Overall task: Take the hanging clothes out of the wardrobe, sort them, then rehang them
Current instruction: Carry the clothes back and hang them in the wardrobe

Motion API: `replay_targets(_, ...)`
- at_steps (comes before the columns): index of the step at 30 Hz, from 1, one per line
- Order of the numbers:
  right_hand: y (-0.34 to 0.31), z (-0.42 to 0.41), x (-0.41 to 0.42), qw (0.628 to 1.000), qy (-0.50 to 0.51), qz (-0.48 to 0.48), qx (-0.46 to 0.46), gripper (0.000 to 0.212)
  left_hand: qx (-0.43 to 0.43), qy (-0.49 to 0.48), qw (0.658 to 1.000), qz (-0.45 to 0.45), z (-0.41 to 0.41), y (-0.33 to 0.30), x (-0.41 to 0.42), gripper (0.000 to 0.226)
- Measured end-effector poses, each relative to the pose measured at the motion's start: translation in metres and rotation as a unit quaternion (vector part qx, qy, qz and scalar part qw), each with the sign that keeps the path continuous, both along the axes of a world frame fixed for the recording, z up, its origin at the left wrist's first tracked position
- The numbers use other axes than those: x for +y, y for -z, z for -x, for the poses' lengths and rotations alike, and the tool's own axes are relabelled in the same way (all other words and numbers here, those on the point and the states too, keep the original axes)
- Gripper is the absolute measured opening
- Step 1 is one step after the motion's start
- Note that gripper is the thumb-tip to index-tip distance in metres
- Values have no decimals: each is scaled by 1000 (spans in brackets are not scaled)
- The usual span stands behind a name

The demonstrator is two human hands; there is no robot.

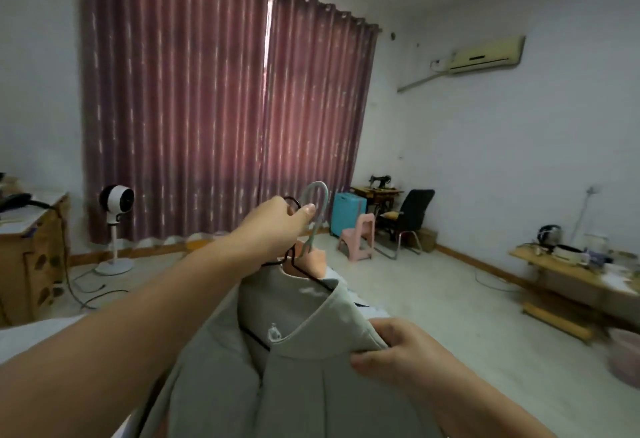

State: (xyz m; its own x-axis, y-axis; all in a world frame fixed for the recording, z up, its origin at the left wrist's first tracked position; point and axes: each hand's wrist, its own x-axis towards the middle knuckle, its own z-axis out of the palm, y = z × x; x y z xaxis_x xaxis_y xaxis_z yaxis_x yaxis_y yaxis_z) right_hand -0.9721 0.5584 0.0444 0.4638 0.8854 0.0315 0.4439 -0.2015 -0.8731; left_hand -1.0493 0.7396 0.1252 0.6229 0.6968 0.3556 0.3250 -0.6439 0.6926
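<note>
1. Grey collared shirt [311,361] is held up in the foreground, hung on a black wire hanger [298,266]; collar button visible at the front.
2. A pale blue plastic hanger [317,195] is bunched with the black one; a peach garment [313,261] is seen just behind the shirt's neck.
3. Both hooks are gripped by the left hand [277,219], fingers curled round them, thumb pressed on the blue hook.
4. Shirt collar edge is pinched by the right hand [398,347], thumb on top, fingers curled underneath.
5. Behind: closed mauve curtains [221,108], white standing fan [116,226] at left, teal suitcase [348,212], pink stool [358,236], black chair [412,215].
6. Low wooden worktop [561,271] at right is loaded with small items; air conditioner [485,54] is mounted on the wall.
</note>
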Motion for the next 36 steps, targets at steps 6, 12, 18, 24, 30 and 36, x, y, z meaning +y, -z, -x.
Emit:
replay_targets(6, -4, 1, -88, 990, 136, -20, -12, 65, 137, 60, 981, -124, -15, 17, -106, 51)
replay_targets(12, -13, 16, -200, 973, 226, -40, -26, 18, 87, 240, 953, 160, -43, 33, -229, 53)
replay_targets(18, -12, 34, -309, 937, 342, -65, -27, 29, -44, 379, 885, 267, -60, 47, -352, 29)
replay_targets(24, -14, 62, -409, 919, 387, -66, 15, 52, -104, 439, 866, 217, -61, 41, -460, 36)
replay_targets(30, 3, 88, -477, 869, 493, -47, 6, 57, -33, 518, 845, 129, -71, 47, -549, 25)
replay_targets(36, 13, 111, -513, 781, 622, -20, -41, 46, 6, 582, 792, 185, -67, 58, -621, 11)
